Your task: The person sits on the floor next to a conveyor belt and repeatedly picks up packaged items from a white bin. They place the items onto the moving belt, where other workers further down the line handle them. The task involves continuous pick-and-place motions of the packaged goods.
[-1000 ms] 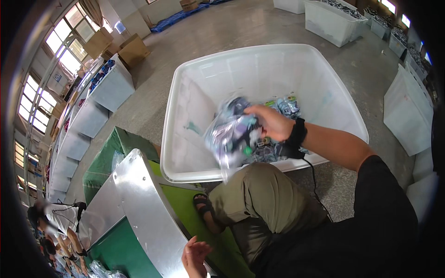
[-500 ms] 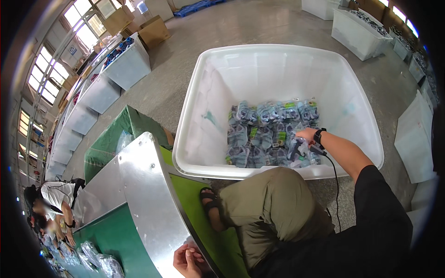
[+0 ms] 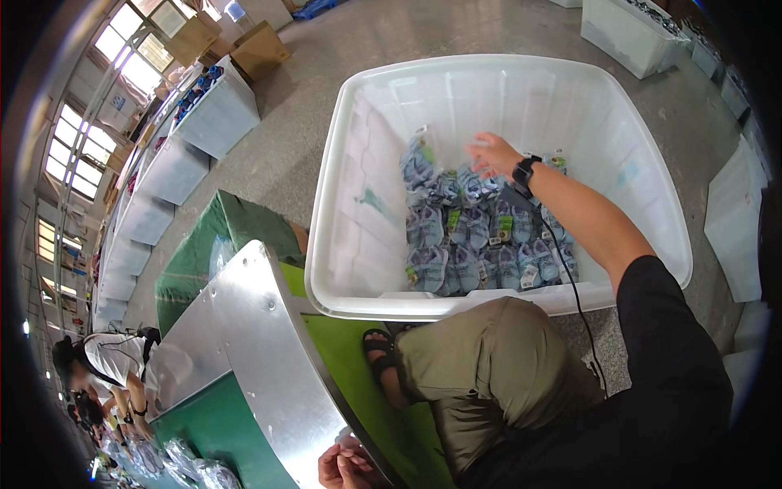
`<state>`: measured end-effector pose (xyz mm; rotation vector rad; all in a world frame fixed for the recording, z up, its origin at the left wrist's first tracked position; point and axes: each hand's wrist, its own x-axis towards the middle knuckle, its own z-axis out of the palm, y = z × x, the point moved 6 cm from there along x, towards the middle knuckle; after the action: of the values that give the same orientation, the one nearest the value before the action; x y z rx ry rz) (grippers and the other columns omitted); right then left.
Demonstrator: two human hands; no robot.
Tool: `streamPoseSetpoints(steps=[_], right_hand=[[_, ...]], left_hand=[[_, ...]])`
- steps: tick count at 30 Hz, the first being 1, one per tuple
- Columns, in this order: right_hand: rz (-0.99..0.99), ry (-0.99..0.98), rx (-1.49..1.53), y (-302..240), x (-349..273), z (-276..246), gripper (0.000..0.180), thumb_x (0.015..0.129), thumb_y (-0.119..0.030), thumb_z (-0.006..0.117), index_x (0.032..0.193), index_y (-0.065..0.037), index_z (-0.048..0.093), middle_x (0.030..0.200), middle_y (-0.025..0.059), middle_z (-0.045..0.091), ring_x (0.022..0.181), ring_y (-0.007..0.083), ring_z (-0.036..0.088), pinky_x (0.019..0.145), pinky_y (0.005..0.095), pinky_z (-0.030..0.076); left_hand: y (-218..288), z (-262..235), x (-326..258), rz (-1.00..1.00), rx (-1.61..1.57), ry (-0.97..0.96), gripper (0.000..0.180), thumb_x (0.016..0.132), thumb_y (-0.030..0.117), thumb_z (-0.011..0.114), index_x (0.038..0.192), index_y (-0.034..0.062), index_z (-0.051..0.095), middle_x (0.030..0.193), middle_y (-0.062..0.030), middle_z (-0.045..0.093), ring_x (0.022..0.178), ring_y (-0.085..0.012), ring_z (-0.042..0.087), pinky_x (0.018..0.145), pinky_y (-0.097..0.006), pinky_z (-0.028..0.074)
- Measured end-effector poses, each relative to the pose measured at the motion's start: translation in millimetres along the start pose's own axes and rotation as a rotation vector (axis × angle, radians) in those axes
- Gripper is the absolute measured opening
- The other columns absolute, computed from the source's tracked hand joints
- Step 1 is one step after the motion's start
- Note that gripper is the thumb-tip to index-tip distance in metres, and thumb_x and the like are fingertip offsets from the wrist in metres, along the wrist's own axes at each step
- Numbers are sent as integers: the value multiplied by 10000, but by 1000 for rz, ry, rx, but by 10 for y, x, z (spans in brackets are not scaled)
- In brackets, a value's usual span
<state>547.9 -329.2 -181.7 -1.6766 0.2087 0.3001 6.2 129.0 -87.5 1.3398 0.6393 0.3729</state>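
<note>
Head: right hand (image 3: 497, 156) seemingly hides some packages (image 3: 467, 226).

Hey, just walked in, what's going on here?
The person's right hand, fingers spread and seemingly empty, is over a white bin of pale blue packs laid mostly in rows; I can't tell whether it touches any. Their left hand, fingers curled, is by the edge of a metal panel; whether it holds anything is unclear. At lower left, co-workers lean near plastic bags.
</note>
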Motion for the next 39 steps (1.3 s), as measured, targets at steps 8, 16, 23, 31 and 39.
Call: streamPoseSetpoints(steps=[8, 16, 23, 31, 39], right_hand=[[191, -301, -61, 552, -1084, -27, 583, 986, -371, 685, 1412, -12, 518, 1128, 123, 632, 859, 213, 702, 694, 339, 593], [145, -396, -207, 437, -2013, -30, 484, 1020, -270, 633, 1409, 2, 536, 1061, 84, 702, 860, 163, 709, 693, 303, 573], [28, -455, -217, 453, -2407, -131, 439, 994, -184, 666, 1372, 0, 541, 971, 97, 696, 756, 131, 658, 644, 287, 553], [36, -209, -315, 457, -2553, -437, 464, 967, -253, 623, 1373, -44, 543, 944, 47, 666, 756, 142, 676, 610, 259, 533], [-31, -233, -364, 340, -2638, -261, 453, 976, -196, 611, 1387, -20, 539, 942, 45, 651, 765, 125, 663, 613, 236, 535]], left_hand=[[8, 13, -6, -19, -71, -12, 203, 1030, 34, 589, 1227, -6, 607, 941, -138, 679, 696, -142, 604, 596, -234, 519], [7, -20, 18, 11, -56, -50, 253, 1064, 138, 546, 1251, -25, 593, 892, -116, 677, 728, -169, 632, 636, -272, 527], [-29, -289, 230, -185, -119, -116, 229, 1061, 114, 559, 1211, -49, 613, 933, -96, 655, 829, -185, 673, 719, -325, 589], [253, -1902, 709, 122, 241, 229, 290, 1011, 170, 657, 1208, -43, 673, 995, -77, 724, 866, -129, 679, 789, -266, 541], [810, -3671, 581, 452, 1438, 866, 419, 855, 228, 774, 1209, 38, 654, 1199, -194, 650, 1173, -387, 589, 1015, -467, 460]])
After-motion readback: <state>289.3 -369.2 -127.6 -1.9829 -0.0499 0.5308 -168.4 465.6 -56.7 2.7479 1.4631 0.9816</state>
